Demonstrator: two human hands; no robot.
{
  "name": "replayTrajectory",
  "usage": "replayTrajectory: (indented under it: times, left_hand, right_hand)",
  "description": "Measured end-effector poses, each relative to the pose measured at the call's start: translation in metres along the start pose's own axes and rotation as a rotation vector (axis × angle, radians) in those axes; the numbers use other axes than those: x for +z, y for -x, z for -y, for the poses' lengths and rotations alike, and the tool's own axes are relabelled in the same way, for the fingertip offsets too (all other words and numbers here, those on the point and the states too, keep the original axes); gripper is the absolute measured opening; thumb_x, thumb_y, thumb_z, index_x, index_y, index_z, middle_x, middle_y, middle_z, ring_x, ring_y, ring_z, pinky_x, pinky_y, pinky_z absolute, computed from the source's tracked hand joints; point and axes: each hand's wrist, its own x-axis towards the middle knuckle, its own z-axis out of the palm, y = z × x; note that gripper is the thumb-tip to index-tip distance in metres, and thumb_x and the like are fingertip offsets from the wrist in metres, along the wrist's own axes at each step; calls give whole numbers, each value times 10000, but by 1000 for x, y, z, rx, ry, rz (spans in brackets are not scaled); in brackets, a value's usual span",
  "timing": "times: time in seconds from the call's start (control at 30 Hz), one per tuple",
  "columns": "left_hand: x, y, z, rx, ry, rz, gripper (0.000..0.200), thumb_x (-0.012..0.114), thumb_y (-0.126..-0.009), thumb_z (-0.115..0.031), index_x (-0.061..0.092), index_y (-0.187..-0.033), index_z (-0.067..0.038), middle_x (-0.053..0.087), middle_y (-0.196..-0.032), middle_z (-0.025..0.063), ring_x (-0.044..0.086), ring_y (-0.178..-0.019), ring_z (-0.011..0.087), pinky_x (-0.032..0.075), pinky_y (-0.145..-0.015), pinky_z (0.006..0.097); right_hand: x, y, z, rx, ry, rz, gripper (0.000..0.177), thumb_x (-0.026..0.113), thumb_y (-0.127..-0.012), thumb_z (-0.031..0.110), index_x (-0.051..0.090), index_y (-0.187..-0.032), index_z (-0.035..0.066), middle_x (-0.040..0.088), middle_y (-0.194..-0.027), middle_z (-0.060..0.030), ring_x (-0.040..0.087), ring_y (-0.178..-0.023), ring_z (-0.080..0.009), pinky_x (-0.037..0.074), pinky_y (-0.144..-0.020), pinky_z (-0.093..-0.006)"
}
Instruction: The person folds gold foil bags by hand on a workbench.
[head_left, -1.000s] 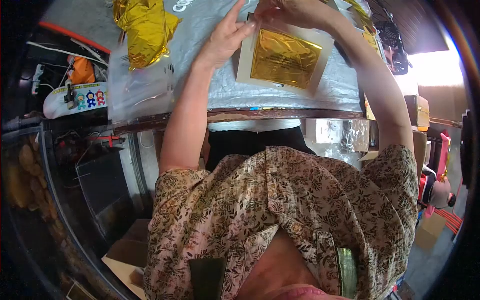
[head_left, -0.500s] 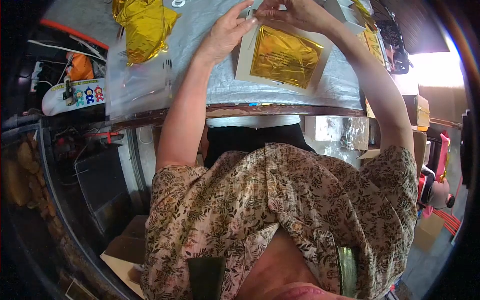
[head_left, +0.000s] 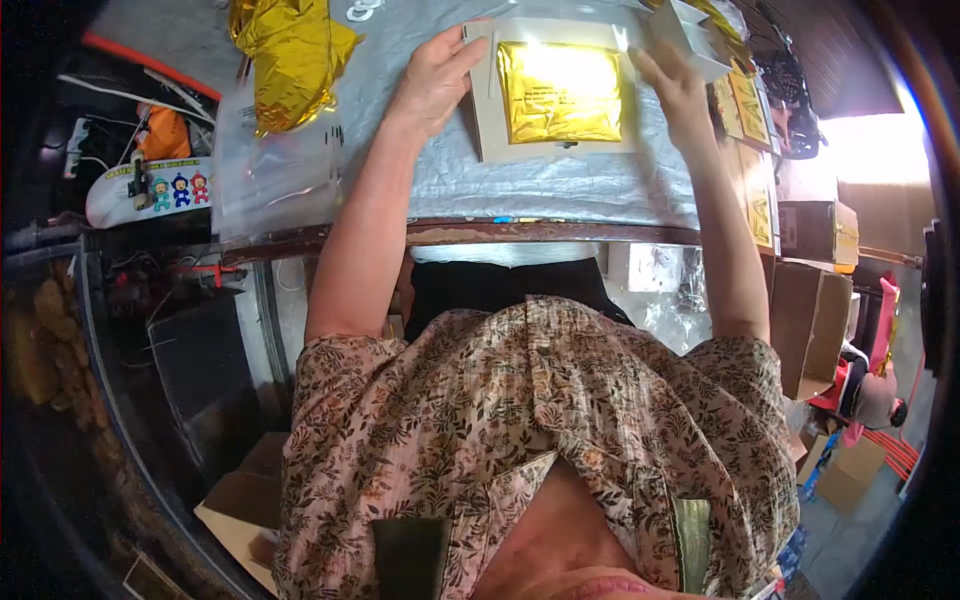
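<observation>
A pale, flat cardboard box lies on the silvery table cover, with a shiny gold foil packet in its middle. Glare washes out the packet's upper part, and its dark print cannot be read. My left hand is closed on the box's left edge, thumb on top. Beside the right edge is my right hand, smeared by motion. Whether its fingers touch the box cannot be made out.
Crumpled gold foil lies at the table's back left, above clear plastic. Pale open cartons stand back right, near a black device. Brown cardboard boxes are stacked at right. The table's edge runs before me.
Both hands were together at the box's top edge. They have moved apart, the left to the left edge, the right to the right side. The box has turned straighter.
</observation>
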Motion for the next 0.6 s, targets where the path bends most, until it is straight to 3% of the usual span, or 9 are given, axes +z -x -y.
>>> replayTrajectory:
  times: [0.03,0.07,0.13,0.17,0.3,0.4,0.5,0.6]
  left_hand:
    - [-1,-2,3,-1,-2,4,420,583,-1057,-142,517,-1446,2,688,-1231,119,667,-1099,165,537,-945,315]
    - [-3,-3,4,-3,-2,12,410,577,-1061,-145,522,-1438,6,681,-1253,115,661,-1118,164,533,-959,315]
    - [-3,-1,5,-9,-8,22,400,571,-1064,-148,527,-1429,10,675,-1275,111,655,-1136,163,529,-973,316]
    - [-2,3,3,-55,-60,33,394,576,-1064,-161,529,-1415,12,667,-1288,97,646,-1153,155,518,-999,328]
    - [-4,14,6,-138,-315,126,372,584,-1059,-174,543,-1383,6,665,-1294,77,648,-1158,153,516,-1017,347]
    - [12,20,9,-110,-280,118,375,608,-1028,-134,570,-1370,14,697,-1220,76,674,-1058,126,555,-914,298]
    - [8,18,7,-175,-298,87,386,624,-1024,-143,569,-1377,4,696,-1218,80,674,-1061,126,548,-921,293]
    - [16,16,0,-120,-142,37,401,656,-1014,-144,567,-1381,-9,695,-1221,86,678,-1057,133,544,-925,288]
  right_hand:
    - [-4,9,2,183,-49,80,380,637,-1025,258,672,-1258,-40,724,-1184,-115,669,-1108,-164,499,-964,-288]
    - [-7,15,4,185,-51,74,380,637,-1025,258,672,-1258,-40,724,-1184,-115,669,-1108,-164,499,-964,-288]
    - [-9,24,6,408,-402,285,353,707,-992,201,681,-1199,-84,743,-1105,-123,692,-941,-147,541,-867,-282]
    - [2,28,1,391,-736,250,251,680,-1006,137,704,-1146,-70,752,-1081,-106,700,-893,-128,554,-847,-257]
    - [3,28,-18,335,-697,111,284,615,-1042,168,688,-1229,-34,736,-1123,-52,668,-967,-103,499,-866,-216]
    - [6,34,-3,362,-702,-6,270,633,-1031,156,693,-1216,-32,736,-1112,-46,667,-965,-107,497,-875,-218]
    - [6,40,-8,333,-720,-40,256,643,-1028,165,704,-1195,-20,738,-1101,-42,664,-964,-97,491,-860,-211]
    - [15,51,9,265,-730,-51,239,653,-1024,185,717,-1152,-6,701,-929,25,598,-793,-37,433,-713,-177]
